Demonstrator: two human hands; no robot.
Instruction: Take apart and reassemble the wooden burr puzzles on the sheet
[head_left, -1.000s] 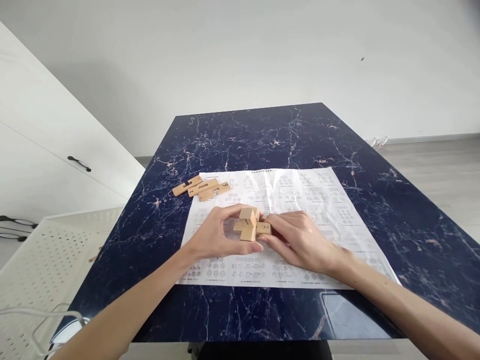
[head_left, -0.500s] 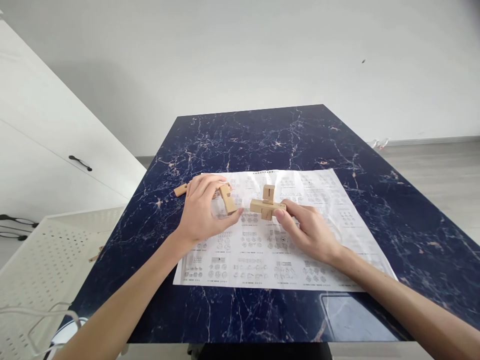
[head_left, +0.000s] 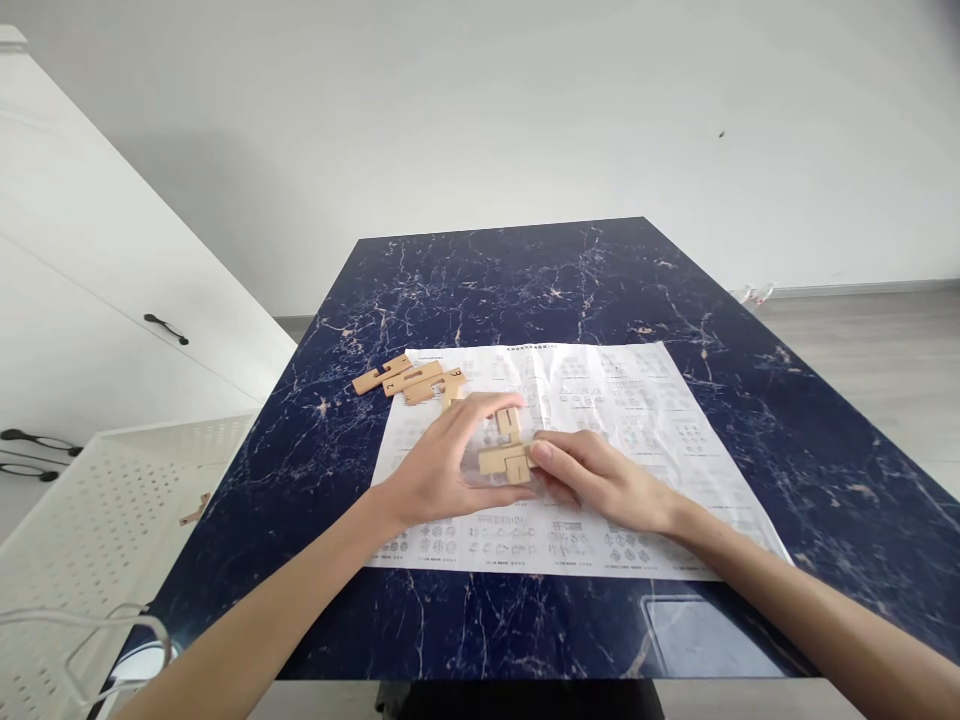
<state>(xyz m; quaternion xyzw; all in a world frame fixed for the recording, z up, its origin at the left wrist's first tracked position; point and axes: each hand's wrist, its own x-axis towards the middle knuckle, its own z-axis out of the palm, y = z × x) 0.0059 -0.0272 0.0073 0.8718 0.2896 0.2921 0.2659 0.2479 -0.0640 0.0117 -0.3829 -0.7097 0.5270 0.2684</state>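
Note:
Over the printed sheet, a partly joined wooden burr puzzle point(head_left: 493, 460) is held between both hands. Its notched blocks cross one another. My right hand point(head_left: 607, 475) pinches its right end between thumb and fingers. From the left, my left hand point(head_left: 439, 465) spans the puzzle, fingertips at the top block and thumb along the underside. Beyond my left hand lie several loose notched wooden pieces point(head_left: 411, 377), some marked with dark numbers. Another wooden piece point(head_left: 451, 392) by the pile is partly covered by my left hand.
A creased paper sheet point(head_left: 637, 400) with printed diagrams lies on the dark blue marbled table point(head_left: 480, 280). A flat glossy rectangle point(head_left: 705, 635) is at the near right edge. At left stand a white perforated basket point(head_left: 142, 490), a cable point(head_left: 82, 622) and a white cabinet point(head_left: 90, 250).
My left hand has let go of the loose notched piece by the pile and moved right and nearer, onto the puzzle. My right hand has brought the puzzle slightly left and nearer.

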